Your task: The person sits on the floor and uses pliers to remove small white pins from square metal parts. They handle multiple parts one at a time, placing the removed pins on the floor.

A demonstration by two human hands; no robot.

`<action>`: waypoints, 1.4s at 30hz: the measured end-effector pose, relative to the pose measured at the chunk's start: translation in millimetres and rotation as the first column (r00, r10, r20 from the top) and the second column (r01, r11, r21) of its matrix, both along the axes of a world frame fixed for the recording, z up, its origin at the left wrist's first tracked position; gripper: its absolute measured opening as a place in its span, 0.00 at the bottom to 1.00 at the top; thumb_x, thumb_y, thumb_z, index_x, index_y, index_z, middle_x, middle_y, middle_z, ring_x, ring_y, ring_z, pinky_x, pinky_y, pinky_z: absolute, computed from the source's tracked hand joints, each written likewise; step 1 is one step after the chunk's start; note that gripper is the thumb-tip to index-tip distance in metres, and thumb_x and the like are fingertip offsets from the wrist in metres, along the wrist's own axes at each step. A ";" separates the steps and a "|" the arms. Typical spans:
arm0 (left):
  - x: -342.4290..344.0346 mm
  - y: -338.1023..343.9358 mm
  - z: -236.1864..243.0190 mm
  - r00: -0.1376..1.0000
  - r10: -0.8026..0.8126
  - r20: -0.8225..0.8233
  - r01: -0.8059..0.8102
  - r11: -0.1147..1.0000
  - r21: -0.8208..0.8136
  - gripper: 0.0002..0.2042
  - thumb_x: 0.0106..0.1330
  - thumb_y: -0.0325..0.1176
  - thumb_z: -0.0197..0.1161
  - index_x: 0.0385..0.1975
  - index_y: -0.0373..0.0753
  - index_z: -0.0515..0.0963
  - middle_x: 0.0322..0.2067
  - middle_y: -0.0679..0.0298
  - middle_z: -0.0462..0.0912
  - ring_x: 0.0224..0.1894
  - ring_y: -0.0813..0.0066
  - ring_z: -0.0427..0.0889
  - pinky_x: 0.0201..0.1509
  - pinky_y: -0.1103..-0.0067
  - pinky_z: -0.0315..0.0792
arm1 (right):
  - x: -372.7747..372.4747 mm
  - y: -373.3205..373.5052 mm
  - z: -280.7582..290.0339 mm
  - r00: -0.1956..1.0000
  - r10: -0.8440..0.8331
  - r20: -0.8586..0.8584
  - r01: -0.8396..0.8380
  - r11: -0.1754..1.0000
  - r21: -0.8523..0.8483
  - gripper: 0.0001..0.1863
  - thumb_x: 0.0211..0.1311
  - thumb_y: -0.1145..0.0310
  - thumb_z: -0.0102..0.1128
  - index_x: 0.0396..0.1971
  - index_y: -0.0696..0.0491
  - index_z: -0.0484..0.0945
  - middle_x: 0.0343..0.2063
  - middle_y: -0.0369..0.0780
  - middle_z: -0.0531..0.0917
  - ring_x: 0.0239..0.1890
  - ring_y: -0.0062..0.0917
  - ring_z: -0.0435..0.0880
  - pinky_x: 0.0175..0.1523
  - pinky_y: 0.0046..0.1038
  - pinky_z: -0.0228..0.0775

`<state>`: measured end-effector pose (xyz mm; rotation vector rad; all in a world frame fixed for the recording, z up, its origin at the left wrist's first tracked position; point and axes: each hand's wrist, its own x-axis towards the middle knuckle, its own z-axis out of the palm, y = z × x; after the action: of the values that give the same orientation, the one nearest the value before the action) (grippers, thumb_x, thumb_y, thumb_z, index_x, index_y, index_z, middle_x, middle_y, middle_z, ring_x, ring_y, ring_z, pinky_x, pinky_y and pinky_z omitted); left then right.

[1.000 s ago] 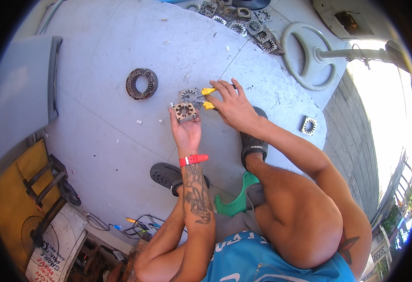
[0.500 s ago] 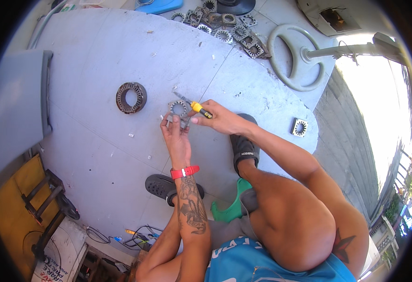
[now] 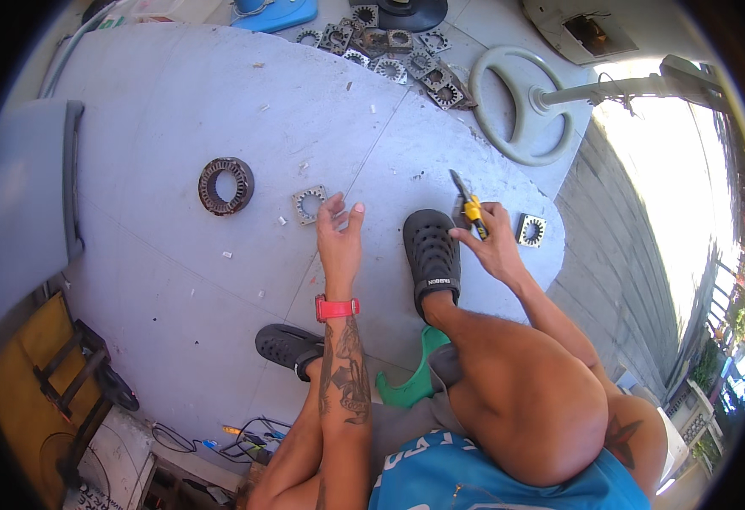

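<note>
- One square metal plate (image 3: 299, 206) with a toothed round hole lies flat on the ground, just left of the left hand's fingertips; touching or not, can't tell.
- Left hand (image 3: 338, 242): fingers loosely spread, nothing gripped. A second ago it held a squarish metal block.
- Right hand (image 3: 495, 251): closed around yellow-handled pliers (image 3: 474, 212). Greyish blur (image 3: 457, 210) beside the tool; can't tell what it is.
- Change: pliers have swung from beside the left hand to well right of it. Reads as a break in two-handed work, tool clear of plate.
- Right of the right hand: a separate square block (image 3: 535, 243).
- Farther left of the left hand: dark ring (image 3: 208, 194).
- Beyond both hands: heaped plates (image 3: 392, 70).
</note>
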<state>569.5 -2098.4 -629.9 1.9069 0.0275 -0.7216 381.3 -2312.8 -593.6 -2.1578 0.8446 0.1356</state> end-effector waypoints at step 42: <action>18.7 37.4 -5.4 0.613 0.482 -0.626 -0.787 0.299 -0.540 0.26 0.81 0.55 0.48 0.63 0.37 0.66 0.63 0.47 0.71 0.63 0.53 0.75 0.69 0.55 0.70 | 117.9 74.9 -1.4 0.836 0.527 0.153 -0.548 0.818 0.174 0.19 0.68 0.56 0.64 0.51 0.54 0.80 0.44 0.43 0.78 0.49 0.35 0.79 0.53 0.37 0.69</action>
<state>588.3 -2061.0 -635.3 0.7137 0.6091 -0.3563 499.1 -2238.0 -595.0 -2.1217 0.1271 0.3849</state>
